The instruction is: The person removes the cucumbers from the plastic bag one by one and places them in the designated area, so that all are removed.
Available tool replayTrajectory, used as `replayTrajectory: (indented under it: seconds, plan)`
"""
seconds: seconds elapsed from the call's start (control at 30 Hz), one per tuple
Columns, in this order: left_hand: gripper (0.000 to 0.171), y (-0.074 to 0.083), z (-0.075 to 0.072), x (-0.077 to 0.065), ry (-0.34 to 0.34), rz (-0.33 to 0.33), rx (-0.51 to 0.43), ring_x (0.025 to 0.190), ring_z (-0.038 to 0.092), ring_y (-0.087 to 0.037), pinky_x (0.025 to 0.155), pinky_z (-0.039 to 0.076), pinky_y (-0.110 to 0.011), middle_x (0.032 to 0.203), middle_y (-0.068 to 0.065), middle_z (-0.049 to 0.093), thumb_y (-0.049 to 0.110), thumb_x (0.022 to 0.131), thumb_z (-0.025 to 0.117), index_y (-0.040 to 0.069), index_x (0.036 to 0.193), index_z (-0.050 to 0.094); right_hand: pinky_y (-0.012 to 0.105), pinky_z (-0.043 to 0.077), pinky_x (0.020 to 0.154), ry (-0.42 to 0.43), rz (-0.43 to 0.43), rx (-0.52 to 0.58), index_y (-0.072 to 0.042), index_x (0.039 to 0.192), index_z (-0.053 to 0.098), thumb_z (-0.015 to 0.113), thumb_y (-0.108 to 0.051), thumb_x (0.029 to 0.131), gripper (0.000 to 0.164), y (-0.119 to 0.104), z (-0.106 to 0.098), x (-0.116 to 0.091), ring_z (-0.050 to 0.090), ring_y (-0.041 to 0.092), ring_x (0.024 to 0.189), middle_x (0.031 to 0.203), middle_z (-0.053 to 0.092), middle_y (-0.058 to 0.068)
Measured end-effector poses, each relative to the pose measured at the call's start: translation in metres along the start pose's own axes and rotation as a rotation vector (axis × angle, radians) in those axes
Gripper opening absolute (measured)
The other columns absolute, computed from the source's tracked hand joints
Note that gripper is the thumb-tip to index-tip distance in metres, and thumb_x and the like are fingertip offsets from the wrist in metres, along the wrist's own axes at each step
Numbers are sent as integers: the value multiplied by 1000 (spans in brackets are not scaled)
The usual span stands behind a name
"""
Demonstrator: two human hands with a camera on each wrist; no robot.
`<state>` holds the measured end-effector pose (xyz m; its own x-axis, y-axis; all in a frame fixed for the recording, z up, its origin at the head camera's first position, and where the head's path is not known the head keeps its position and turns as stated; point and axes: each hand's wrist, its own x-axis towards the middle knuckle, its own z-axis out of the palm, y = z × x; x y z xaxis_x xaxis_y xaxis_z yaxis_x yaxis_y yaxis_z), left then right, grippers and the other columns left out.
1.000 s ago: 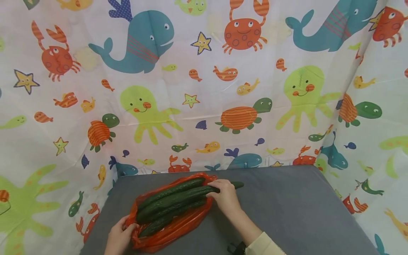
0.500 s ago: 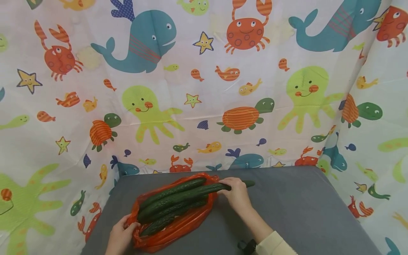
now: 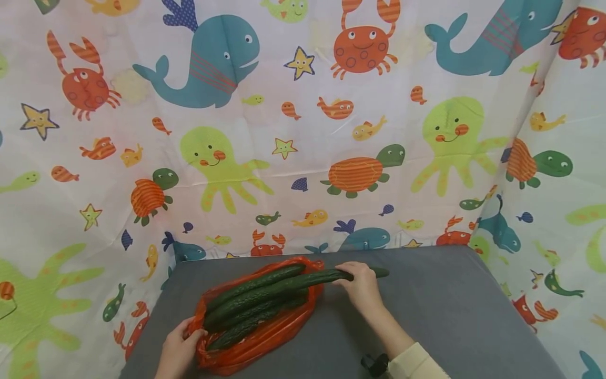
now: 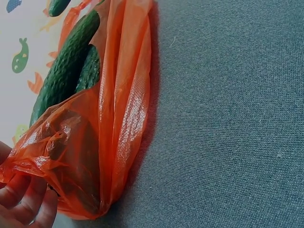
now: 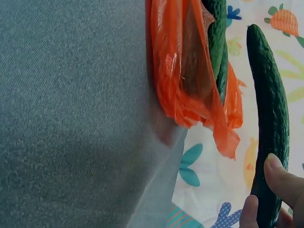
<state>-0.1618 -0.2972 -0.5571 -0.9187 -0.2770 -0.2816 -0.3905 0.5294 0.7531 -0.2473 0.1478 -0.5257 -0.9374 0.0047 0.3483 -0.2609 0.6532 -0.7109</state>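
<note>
My right hand [image 3: 363, 288] grips a long dark green cucumber [image 5: 273, 104] near one end, its thumb lying along the skin. In the head view that cucumber reaches leftward over an orange plastic bag [image 3: 279, 337], while its other end sticks out past the hand. Several more cucumbers [image 3: 241, 330] lie side by side in the bag's mouth. At the near left corner, my left hand [image 3: 177, 347] pinches the bag's edge; crumpled film bunches at its fingers [image 4: 33, 199] in the left wrist view. The film partly hides the lower cucumbers.
Beneath the bag spreads a grey cloth-covered table [image 3: 426, 316]. A white curtain [image 3: 303, 221] printed with sea animals rises behind it and along both sides. A small black strap [image 3: 374, 364] shows at the right sleeve.
My right hand has moved rightward, drawing the cucumber along with it, so more of it extends beyond the bag. The left hand and the bag have stayed about where they were.
</note>
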Motion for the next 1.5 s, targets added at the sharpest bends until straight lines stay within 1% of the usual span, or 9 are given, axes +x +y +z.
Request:
replayTrajectory:
  seconds: [0.1,0.33,0.57,0.67,0.8,0.93,1.27,1.37,1.5]
  plan:
    - [47,1,0,0,9,0,6,89,69,-20,66,52,-35,99,-6,76,21,101,56,-4,140,51,54,51,94,-8,3,-1,-12,107,80,90,-15,72,36,2,-3,1,65,34,108,110,75,8]
    - [50,5,3,-1,8,-22,0,72,62,-16,58,43,-35,98,-8,76,21,100,56,-4,143,49,54,51,95,4,12,-10,-12,108,80,90,-15,72,38,10,-11,5,65,35,110,111,75,8]
    - [48,7,2,-3,3,-25,-12,74,62,-17,56,40,-36,95,-6,76,19,100,54,-4,142,49,55,49,97,0,33,-27,-13,110,79,89,-16,74,37,18,-19,7,63,35,113,115,74,10]
    - [49,7,1,-3,-1,-29,-21,72,59,-17,56,41,-36,97,-7,76,21,100,55,-3,142,50,56,50,97,1,33,-32,-11,110,79,89,-16,74,38,22,-22,7,63,36,113,116,73,10]
    - [49,6,-1,-2,4,-24,-10,73,60,-15,59,43,-35,97,-5,75,23,100,56,-3,141,51,56,50,96,9,16,-43,-10,110,79,89,-15,74,38,27,-23,9,64,37,112,114,74,11]
    - [50,4,-2,-3,4,-20,-5,73,60,-17,58,42,-35,94,-4,75,23,100,56,-3,142,50,56,49,96,31,6,-53,-12,109,80,89,-15,73,37,33,-26,11,64,37,111,114,74,11]
    - [50,3,0,-4,9,-33,-23,72,61,-18,57,44,-35,94,-6,75,22,100,58,-4,141,50,57,49,96,43,44,-60,-13,111,79,88,-15,75,37,50,-39,12,64,38,114,117,73,12]
    - [49,3,-1,-5,9,-34,-20,74,61,-18,58,44,-35,95,-6,75,23,100,58,-3,140,52,58,49,96,47,52,-65,-12,111,79,88,-15,76,36,55,-42,12,63,39,114,118,73,13]
    - [47,4,-2,-4,19,-26,-21,82,66,-17,63,49,-34,101,-9,75,25,100,59,-2,138,54,60,47,98,47,62,-76,-12,112,79,88,-15,76,38,61,-47,15,63,41,115,119,73,14]
